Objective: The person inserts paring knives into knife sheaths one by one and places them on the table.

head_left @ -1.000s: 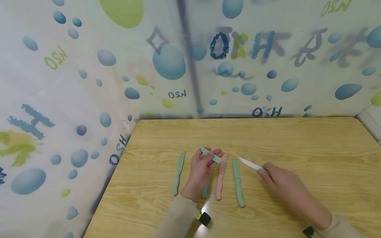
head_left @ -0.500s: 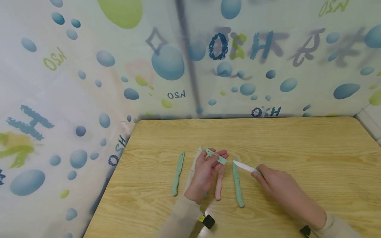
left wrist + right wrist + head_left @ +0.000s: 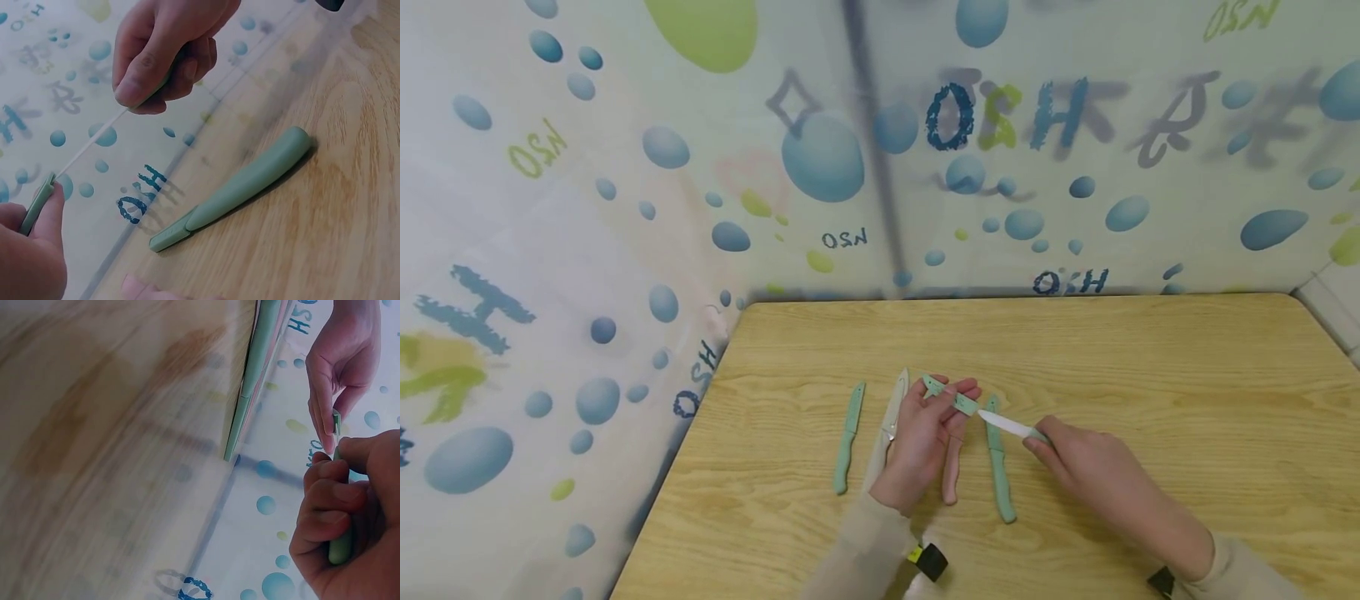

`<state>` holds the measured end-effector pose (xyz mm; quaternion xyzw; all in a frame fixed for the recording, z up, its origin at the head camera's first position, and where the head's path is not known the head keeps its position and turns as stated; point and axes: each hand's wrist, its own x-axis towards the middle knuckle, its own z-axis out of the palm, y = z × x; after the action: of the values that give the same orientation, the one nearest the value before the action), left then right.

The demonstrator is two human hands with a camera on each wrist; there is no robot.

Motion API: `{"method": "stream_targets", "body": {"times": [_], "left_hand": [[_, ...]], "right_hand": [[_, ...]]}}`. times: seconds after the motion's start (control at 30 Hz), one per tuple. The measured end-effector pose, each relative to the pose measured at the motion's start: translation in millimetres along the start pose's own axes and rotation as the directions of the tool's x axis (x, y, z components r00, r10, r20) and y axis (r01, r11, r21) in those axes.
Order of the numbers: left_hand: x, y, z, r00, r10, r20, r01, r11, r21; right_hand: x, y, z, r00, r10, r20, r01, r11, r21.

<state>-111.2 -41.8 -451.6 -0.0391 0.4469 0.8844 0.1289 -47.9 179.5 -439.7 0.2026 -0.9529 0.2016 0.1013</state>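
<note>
My left hand [image 3: 921,450] pinches a light green knife sheath [image 3: 966,405] between thumb and fingers above the table. My right hand [image 3: 1093,467] grips the green handle [image 3: 340,547] of a small knife, its white blade [image 3: 1006,424] pointing left. At the sheath's mouth, the blade tip meets the opening; in the left wrist view the blade [image 3: 90,142] lines up with the sheath [image 3: 39,203]. How far the tip is inside, I cannot tell. Beneath the blade lies a sheathed green knife [image 3: 1000,475] on the table.
On the wooden table [image 3: 1150,350] a green knife [image 3: 848,442] lies at the left, then a cream knife [image 3: 895,408] and a pink knife [image 3: 952,471], both partly behind my left hand. A patterned wall covering [image 3: 925,208] rises at the table's back edge.
The blade has moved left until its tip reaches the sheath's mouth. My left hand and the sheath have shifted right, uncovering the cream knife and hiding the blue handle seen earlier.
</note>
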Motion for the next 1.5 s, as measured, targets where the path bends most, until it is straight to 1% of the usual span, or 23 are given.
{"method": "stream_targets", "body": {"times": [0.3,0.5,0.6,0.83,1.0,1.07,1.23,1.33,1.5], "left_hand": [[-2.0,-3.4,1.8,1.0,0.024,0.017,-0.024,1.0,-0.012],[-2.5,-7.4,2.6,0.998,0.052,0.035,-0.051,0.999,-0.012],[-2.3,-9.6,3.1,0.998,0.061,0.031,-0.06,0.998,-0.021],[-3.4,-12.8,7.1,0.996,0.085,-0.006,-0.085,0.995,-0.048],[-4.2,-16.0,8.9,0.994,0.105,-0.015,-0.105,0.994,-0.018],[-4.8,-17.1,9.4,0.993,0.115,-0.006,-0.114,0.993,0.009],[-7.7,-17.2,12.1,0.994,0.108,0.01,-0.108,0.992,0.065],[-8.5,-17.1,13.9,0.995,0.098,0.0,-0.098,0.993,0.063],[-8.6,-18.0,15.9,0.995,0.102,-0.007,-0.102,0.994,0.045]], "right_hand": [[0.5,-2.3,0.8,1.0,0.019,0.017,-0.019,1.0,0.006],[0.7,-3.0,1.0,1.0,0.014,0.008,-0.014,1.0,0.018],[1.1,-3.6,1.7,1.0,0.013,-0.002,-0.013,1.0,0.017],[1.4,-4.6,3.7,1.0,0.009,-0.027,-0.009,1.0,0.013],[1.9,-5.8,3.8,0.999,0.029,-0.027,-0.029,0.999,0.015],[2.7,-6.7,3.3,0.999,0.039,-0.025,-0.038,0.999,0.014],[4.8,-8.7,2.8,0.998,0.066,-0.013,-0.065,0.998,0.024],[5.6,-9.9,2.5,0.997,0.08,-0.005,-0.079,0.996,0.03],[7.0,-11.7,2.0,0.995,0.098,0.008,-0.098,0.994,0.036]]}}
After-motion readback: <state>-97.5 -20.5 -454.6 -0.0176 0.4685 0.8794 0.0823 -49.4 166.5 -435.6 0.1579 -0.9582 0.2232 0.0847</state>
